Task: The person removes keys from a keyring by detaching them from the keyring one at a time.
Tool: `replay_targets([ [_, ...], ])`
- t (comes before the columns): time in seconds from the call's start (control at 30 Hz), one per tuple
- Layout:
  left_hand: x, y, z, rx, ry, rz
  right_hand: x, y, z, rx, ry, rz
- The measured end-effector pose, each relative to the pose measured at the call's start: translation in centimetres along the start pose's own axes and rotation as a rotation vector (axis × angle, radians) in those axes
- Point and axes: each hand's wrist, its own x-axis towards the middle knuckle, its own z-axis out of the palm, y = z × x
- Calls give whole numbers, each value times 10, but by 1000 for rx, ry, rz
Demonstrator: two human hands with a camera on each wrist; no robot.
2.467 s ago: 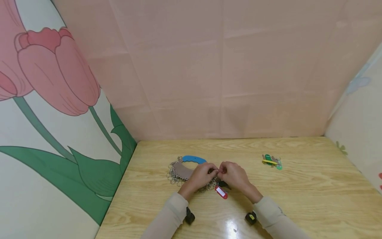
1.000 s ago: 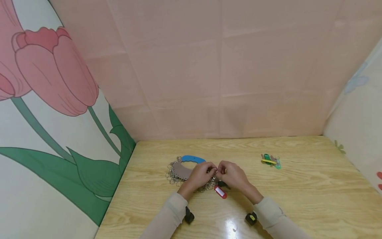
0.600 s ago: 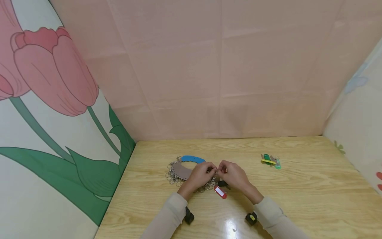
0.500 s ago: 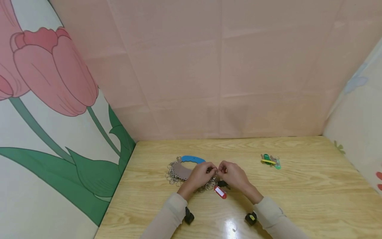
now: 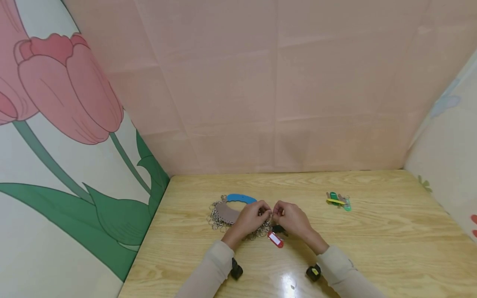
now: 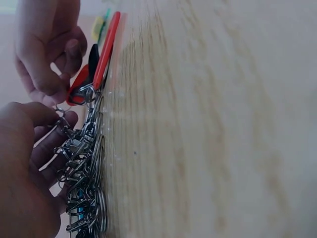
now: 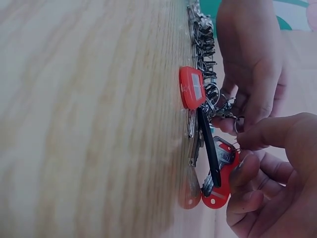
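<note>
A ring-shaped key holder lies on the table, with a grey curved plate [image 5: 226, 212], a blue grip [image 5: 240, 198] and many metal clips and rings [image 6: 86, 168] along its edge. My left hand [image 5: 253, 217] is over its right side, pinching a metal key ring [image 7: 237, 124] between thumb and finger. Fingertip to fingertip with it, my right hand [image 5: 292, 217] pinches the same small ring area. Below hang a red key tag [image 7: 225, 186] with a key, and a black-headed key [image 7: 210, 153]. Another red tag with a white label [image 5: 275, 239] rests in front. Fingers partly hide the ring.
Keys with green and yellow tags [image 5: 337, 200] lie in a small pile at the back right of the wooden table [image 5: 391, 240]. A pink cloth wall stands behind, and a tulip-printed panel [image 5: 74, 91] rises at the left.
Both hands stay at the same spot, with only slight finger shifts at the ring. The red tag and the holder stay nearly where they were.
</note>
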Motion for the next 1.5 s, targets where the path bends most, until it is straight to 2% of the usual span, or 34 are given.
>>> replay_targets([
  [0.47,1,2,-1,31,10,14,0,-3,-4,36,26,-52],
  [1.27,0,1,-1,25,3,35,-1,-5,-9,53,18,-47],
  [1.5,0,2,-1,35,6,37,-1,-5,-10,60,15,-20],
])
